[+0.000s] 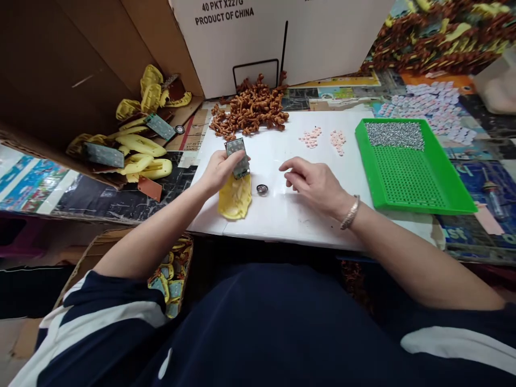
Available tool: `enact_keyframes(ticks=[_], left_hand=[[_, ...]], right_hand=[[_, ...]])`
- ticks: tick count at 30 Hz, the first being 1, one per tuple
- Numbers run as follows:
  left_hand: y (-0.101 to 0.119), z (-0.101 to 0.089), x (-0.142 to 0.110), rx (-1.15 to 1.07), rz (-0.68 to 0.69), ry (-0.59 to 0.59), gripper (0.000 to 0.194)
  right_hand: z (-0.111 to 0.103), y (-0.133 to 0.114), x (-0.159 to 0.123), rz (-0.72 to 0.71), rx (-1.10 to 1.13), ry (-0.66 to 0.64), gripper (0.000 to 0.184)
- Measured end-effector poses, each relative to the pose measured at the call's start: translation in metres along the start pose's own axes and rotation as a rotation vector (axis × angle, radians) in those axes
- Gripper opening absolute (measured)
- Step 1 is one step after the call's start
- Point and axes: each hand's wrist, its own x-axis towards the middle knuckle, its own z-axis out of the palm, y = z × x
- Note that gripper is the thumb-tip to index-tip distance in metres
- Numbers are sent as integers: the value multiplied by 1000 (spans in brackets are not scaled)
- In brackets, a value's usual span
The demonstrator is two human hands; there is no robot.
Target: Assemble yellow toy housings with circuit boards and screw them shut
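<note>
Just left of the middle of the frame, the left hand [220, 171] grips a small green circuit board [237, 157] by its lower edge, the fingers closed around it and the board tilted up above the thumb. Directly under that hand a yellow plastic shell [235, 200] lies on the white table [282, 215], its upper part hidden by the hand and board. A small round metal disc [262, 189] sits on the table just right of the shell, between the two hands. The right hand [312, 183], at the centre of the frame, holds nothing; its fingers are loosely curled, the tips pointing left toward the disc but apart from it. A bracelet [350, 212] circles that wrist.

Above the left hand lies a heap of brown cords [250, 110]. Toward the upper right stand two small piles of pink pieces [324, 138] and a green tray [407, 172] holding screws [394, 134] at its far end.
</note>
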Motion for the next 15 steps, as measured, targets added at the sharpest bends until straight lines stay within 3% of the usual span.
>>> enact_keyframes(ticks=[2,5,7,10,13,15], left_hand=[[-1,10,-15,-91,-36,73,41],[-4,21,-36,-184,-88,157,44],[-7,23,-44,-170,-84,186,46],[-10,16,-49,-35,32,242,47],[-9,6,-51,78,155,220,51],[-6,1,-52,89,206,122,55]], right_hand=[[-2,1,-14,-32,75,46,21],[8,-1,-29,-194,-35,50,22],[18,-6,-31,-256,-188,-32,27],[29,-15,-16,-264,-402,-222,30],[31,-23,6,-246,-486,-333,28],[29,-26,16,-204,-467,-311,27]])
